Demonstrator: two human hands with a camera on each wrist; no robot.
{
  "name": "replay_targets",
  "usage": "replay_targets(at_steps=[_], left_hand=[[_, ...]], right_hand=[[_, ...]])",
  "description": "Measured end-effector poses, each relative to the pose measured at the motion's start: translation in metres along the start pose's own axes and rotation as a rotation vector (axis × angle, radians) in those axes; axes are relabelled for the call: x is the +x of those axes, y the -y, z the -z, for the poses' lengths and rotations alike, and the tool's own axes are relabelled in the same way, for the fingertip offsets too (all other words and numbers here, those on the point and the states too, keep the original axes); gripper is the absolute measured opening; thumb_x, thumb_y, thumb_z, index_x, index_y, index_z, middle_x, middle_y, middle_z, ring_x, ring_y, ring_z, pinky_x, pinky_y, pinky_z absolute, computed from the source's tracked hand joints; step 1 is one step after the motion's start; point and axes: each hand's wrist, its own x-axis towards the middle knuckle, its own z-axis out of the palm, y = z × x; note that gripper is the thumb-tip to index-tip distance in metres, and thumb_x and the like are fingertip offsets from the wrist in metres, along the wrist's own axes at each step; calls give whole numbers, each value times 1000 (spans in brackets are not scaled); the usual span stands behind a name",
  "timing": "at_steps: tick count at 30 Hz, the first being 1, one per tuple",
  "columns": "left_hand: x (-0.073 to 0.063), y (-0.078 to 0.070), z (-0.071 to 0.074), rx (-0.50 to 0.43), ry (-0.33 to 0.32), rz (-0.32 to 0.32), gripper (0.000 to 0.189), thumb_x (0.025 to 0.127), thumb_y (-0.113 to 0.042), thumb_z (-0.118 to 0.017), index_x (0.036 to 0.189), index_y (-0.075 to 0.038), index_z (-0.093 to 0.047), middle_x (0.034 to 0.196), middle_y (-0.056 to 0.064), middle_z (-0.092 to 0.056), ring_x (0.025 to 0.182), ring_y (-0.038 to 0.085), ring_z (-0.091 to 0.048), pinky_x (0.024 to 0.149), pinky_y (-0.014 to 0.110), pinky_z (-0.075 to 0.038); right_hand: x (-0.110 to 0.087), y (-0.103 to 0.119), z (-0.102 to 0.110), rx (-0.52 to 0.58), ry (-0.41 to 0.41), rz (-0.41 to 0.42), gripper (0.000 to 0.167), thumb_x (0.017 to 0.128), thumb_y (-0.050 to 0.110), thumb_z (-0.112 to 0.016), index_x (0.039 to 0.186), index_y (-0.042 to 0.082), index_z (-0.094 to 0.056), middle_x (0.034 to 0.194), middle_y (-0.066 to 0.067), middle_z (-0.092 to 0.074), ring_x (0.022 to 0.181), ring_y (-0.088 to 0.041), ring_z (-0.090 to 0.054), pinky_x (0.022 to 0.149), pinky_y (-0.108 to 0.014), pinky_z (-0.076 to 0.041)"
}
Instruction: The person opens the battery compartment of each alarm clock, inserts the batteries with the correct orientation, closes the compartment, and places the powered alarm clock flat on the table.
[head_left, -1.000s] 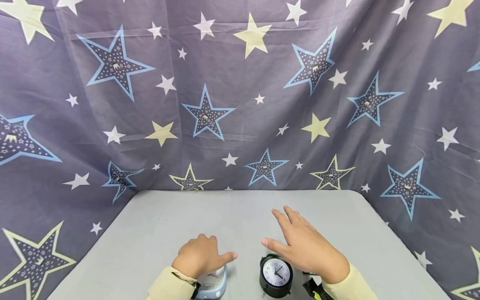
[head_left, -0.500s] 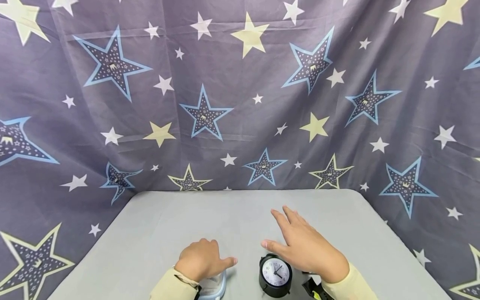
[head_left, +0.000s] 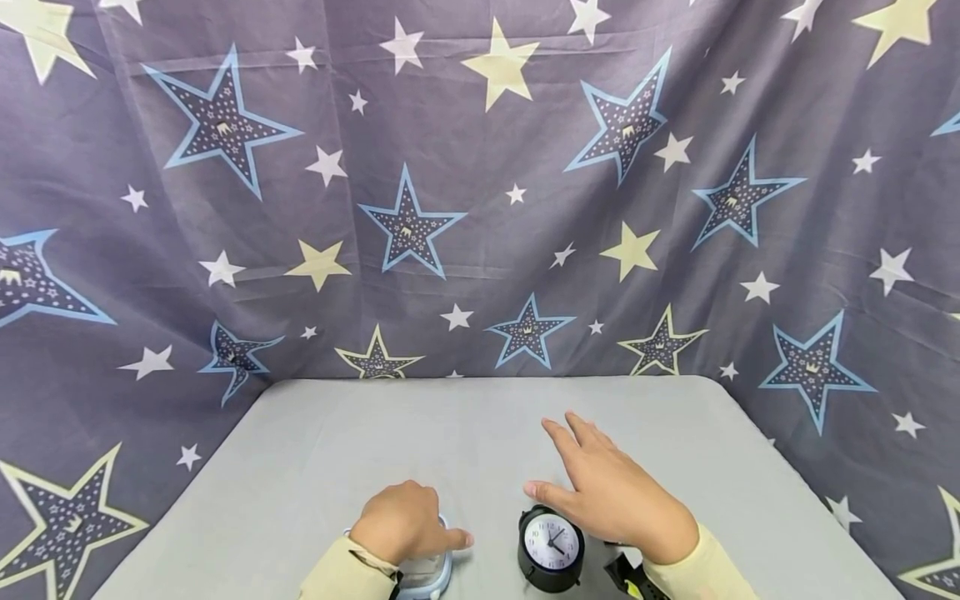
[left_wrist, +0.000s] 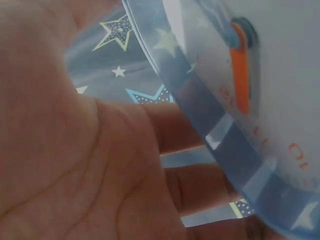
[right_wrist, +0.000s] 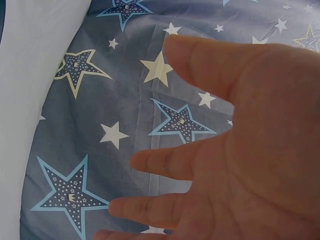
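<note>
In the head view my left hand [head_left: 405, 521] is over a light-blue clock [head_left: 447, 567], its fingers bent down past the far rim and its thumb extended to the right. In the left wrist view the clock's translucent rim [left_wrist: 200, 117] and white face with orange numerals and an orange hand show up close; the fingers pass behind it, and their tips are hidden. My right hand [head_left: 611, 487] is held out with fingers straight and spread, holding nothing. Just left of its wrist stands a round black alarm clock [head_left: 551, 550] with a white dial.
The grey tabletop [head_left: 360, 425] stretches away to a purple-grey curtain [head_left: 480, 150] printed with stars, which hangs at the back and both sides. A black strap [head_left: 633, 579] with a yellow-green patch is at my right wrist.
The left fingers have bent further down, and the left hand has shifted slightly lower. More of the blue clock's far rim shows beside it. The right hand and black clock stay put.
</note>
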Motion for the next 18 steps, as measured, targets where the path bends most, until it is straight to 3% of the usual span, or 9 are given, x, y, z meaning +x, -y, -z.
replay_targets(at_steps=[9, 18], left_hand=[[-6, -2, 4, 73, -5, 29, 73, 62, -79, -77, 84, -9, -73, 85, 9, -71, 74, 31, -67, 66, 53, -56], [-7, -2, 5, 72, 18, 27, 53, 64, -64, -78, 71, -13, -66, 78, 6, -68, 69, 28, -64, 62, 53, -56]], right_hand=[[0, 0, 1, -2, 1, -10, 86, 93, 64, -64, 159, 16, -40, 165, -25, -32, 150, -48, -33, 115, -66, -34], [-1, -1, 2, 16, 7, -13, 85, 93, 64, -65, 159, 16, -40, 165, -24, -31, 150, -46, -34, 115, -65, -35]])
